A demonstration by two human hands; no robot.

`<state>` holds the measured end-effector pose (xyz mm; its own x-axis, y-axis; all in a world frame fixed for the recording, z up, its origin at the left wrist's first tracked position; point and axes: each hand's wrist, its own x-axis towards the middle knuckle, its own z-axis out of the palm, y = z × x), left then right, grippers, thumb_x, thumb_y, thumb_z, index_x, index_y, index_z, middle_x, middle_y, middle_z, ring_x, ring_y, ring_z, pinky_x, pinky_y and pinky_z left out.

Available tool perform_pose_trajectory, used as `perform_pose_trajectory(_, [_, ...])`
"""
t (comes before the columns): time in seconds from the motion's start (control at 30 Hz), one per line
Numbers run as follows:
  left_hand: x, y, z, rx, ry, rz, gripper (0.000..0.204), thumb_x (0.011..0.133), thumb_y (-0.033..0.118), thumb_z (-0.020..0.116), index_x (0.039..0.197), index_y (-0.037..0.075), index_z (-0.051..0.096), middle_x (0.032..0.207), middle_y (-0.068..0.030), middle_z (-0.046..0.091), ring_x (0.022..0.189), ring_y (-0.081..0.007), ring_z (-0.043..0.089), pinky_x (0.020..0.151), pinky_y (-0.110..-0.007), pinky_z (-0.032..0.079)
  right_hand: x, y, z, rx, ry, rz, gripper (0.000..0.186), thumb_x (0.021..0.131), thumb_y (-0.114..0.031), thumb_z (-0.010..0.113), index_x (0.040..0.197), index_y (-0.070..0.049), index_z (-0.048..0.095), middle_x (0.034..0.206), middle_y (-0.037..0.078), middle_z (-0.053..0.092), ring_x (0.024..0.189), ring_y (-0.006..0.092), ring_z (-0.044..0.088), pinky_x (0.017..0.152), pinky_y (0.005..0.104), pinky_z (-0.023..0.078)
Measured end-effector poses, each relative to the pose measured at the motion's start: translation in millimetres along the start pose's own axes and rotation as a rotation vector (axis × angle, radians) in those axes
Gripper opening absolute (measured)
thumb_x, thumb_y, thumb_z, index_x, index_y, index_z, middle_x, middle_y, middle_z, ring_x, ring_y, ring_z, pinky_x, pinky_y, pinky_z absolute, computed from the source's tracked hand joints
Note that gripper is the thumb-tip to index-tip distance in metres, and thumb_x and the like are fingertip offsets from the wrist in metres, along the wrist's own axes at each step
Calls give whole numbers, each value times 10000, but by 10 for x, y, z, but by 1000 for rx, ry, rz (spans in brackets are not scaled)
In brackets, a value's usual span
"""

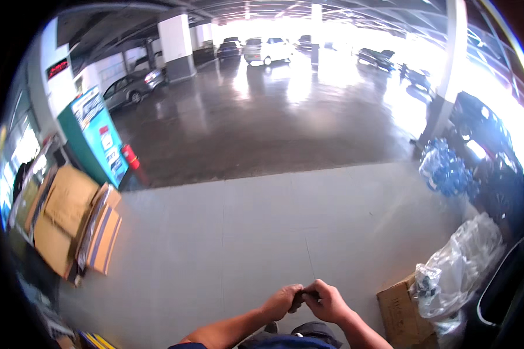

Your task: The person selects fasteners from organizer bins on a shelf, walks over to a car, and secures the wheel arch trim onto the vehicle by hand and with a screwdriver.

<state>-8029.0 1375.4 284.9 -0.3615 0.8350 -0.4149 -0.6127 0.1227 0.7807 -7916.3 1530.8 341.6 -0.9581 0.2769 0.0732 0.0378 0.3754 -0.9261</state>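
The left hand (282,302) and right hand (327,301) meet at the near middle, above the grey floor (244,232), fingers curled inward. Between them shows a small dark thing (300,296), too blurred to name; I cannot tell which hand pinches it. At near right are a cardboard box (397,309) and a clear plastic bag (457,267); at left, flattened cartons (70,198) and, farther, a red fire extinguisher (130,156).

Covered parking garage (262,128): cars (268,51), pillars (176,43)
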Motion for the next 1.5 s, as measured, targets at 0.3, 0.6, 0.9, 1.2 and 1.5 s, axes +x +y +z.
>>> perform_pose_trajectory(0.3, [2594,1041,68,151,-328,-45,360,1122,337,378,897,106,539,769,74,450,677,-42,395,584,-243,348,1685,1142,-1312,137,259,23,133,868,-31,737,938,-7,626,762,71,676,686,94,628,637,271,531])
perform_pose_trajectory(0.6, [4666,2654,-8,95,-190,20,349,1093,321,383,844,122,525,676,20,466,559,-93,408,519,-270,345,4195,1520,-2679,75,109,-155,121,850,-12,720,902,-19,612,831,115,697,700,177,694,667,304,567])
perform_pose_trajectory(0.9, [7779,3801,-244,244,-193,115,370,1115,358,406,857,127,536,725,51,462,637,-71,427,569,-257,387,6692,2610,-4290,-76,149,-10,124,897,-24,734,959,-2,630,838,119,721,780,183,737,697,301,578])
perform_pose_trajectory(1.2, [10785,5341,688,276,-496,-233,335,1091,251,395,848,81,553,701,-6,507,599,-109,461,551,-282,403,8235,3297,-6403,29,482,139,136,926,-53,719,1017,-9,628,872,132,722,787,205,719,715,331,567])
perform_pose_trajectory(1.5, [13775,6031,1756,299,-566,-401,299,1089,242,417,884,66,546,704,-16,507,611,-112,464,584,-274,401,9596,4779,-8635,5,578,148,186,896,-24,716,1071,-17,651,946,129,708,850,229,703,735,349,559])
